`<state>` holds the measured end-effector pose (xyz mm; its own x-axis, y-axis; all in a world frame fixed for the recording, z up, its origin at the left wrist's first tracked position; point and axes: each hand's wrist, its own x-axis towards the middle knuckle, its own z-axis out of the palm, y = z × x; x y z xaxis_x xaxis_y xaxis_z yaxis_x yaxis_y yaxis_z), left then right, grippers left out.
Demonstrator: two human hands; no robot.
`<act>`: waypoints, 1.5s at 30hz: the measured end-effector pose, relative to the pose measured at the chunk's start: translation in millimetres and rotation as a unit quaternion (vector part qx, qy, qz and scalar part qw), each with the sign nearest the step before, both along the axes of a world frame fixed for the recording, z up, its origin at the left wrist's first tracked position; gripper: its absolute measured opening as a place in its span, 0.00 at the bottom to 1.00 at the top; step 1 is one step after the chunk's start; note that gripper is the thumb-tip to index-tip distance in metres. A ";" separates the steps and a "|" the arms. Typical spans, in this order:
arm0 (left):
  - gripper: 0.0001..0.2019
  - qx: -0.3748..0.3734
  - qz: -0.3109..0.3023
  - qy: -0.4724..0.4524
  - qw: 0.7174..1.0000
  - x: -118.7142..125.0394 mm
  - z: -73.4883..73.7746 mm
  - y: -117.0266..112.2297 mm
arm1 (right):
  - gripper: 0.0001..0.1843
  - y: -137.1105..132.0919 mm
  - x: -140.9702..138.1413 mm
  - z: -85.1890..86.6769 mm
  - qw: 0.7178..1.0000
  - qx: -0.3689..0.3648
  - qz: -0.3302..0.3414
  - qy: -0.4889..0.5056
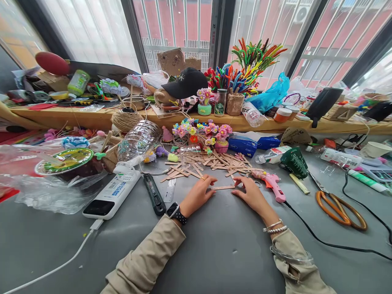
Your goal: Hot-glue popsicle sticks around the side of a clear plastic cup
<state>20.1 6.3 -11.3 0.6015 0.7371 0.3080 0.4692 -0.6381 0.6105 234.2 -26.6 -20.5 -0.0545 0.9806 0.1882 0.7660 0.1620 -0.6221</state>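
Note:
A wooden craft stick (pixel 223 188) lies crosswise between my two hands, low over the grey table. My left hand (pixel 198 195) is at its left end, thumb and fingers closed about that tip. At the opposite end my right hand (pixel 251 195) pinches the stick in the same way. Just beyond the hands spreads a loose pile of craft sticks (pixel 214 160). A pink glue gun (pixel 275 185) rests to the right of my right hand, its nozzle toward the pile. Left of my left hand are a clear ruler (pixel 170 190) and a dark green utility knife (pixel 154 194).
Orange-handled scissors (pixel 339 208) and the glue gun's black cord (pixel 318 241) are on the right. A white power bank (pixel 113 194) with a cable sits left. Pipe-cleaner flowers (pixel 211 132) and a plastic bottle (pixel 272 155) stand behind the sticks. A cluttered ledge (pixel 122 118) runs beneath the windows.

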 end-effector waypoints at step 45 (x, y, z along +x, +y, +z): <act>0.18 0.025 0.050 0.078 0.995 -7.5 -0.9 3.1 | 0.12 15.0 7.3 0.5 0.999 -0.017 0.039 -0.010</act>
<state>12.5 9.3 -12.2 0.5686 0.7824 0.2542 0.6188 -0.6104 0.4945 241.5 -11.6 -19.9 -0.1346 0.9791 0.1523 0.7644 0.2004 -0.6129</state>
